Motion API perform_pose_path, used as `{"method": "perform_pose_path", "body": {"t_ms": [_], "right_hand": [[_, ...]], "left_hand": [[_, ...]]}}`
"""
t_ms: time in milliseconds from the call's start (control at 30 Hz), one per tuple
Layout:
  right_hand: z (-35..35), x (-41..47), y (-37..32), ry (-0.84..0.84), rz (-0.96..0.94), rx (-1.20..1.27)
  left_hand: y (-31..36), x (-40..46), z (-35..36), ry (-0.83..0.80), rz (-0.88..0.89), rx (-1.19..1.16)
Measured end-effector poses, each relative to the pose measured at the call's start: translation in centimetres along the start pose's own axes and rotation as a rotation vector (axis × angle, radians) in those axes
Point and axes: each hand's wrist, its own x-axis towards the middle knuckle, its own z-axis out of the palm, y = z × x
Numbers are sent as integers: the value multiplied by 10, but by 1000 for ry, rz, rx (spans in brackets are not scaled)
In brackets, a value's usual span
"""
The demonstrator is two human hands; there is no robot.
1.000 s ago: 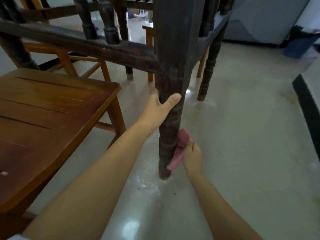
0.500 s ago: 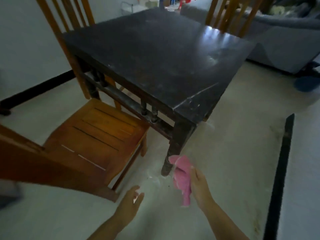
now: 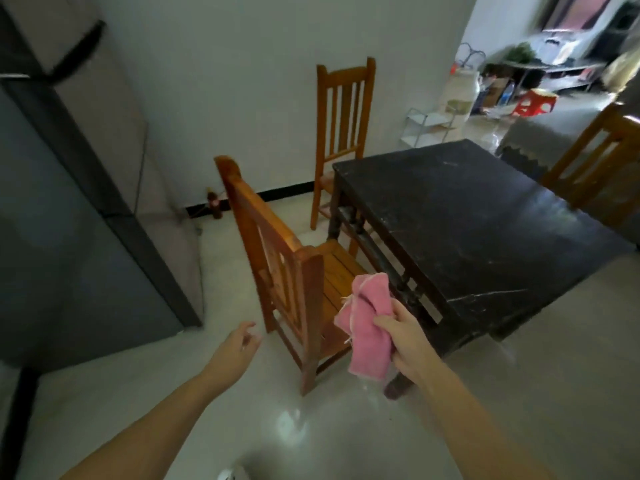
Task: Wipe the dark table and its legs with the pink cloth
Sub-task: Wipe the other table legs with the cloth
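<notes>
The dark table (image 3: pixel 478 220) stands at the right, its top glossy and scuffed, with turned legs and a spindle rail below. Its near leg (image 3: pixel 398 386) shows just under my right hand. My right hand (image 3: pixel 407 341) is shut on the bunched pink cloth (image 3: pixel 369 327), held in the air in front of the table's near left corner, not touching the wood. My left hand (image 3: pixel 235 348) hangs free over the floor, fingers loosely apart, holding nothing, left of a chair.
A brown wooden chair (image 3: pixel 294 271) stands pushed against the table's left side, between my hands. Two more chairs sit at the far side (image 3: pixel 343 123) and far right (image 3: pixel 595 168). A grey fridge (image 3: pixel 69 202) fills the left. A bottle (image 3: pixel 214 204) stands by the wall.
I have stood up and the view has swung left. My left hand let go of the table leg. The cloth came off the leg and rose with my right hand.
</notes>
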Motion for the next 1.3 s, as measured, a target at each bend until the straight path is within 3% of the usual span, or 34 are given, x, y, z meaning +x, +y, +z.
{"method": "perform_pose_path", "body": {"t_ms": [167,300,467,633,800,1067,1300], "right_hand": [[44,-8,-76,55,-174,-32],[117,8,-150,-21,-379,-154],[220,57,-197,-145,-515,-563],[270,101,-217,-65,-538,-991],[279,149,-235,19,-525,-1023],[267,264,-263,56,-536,-872],[248,372,-271,115,-524,-984]], "left_hand": [[10,4,-76,97,109,-37],[17,36,-154,115,191,-43],[20,85,-252,150,317,1],[28,136,-310,157,394,39],[57,189,-324,140,415,63],[119,335,-314,66,483,99],[157,457,-289,-5,461,195]]}}
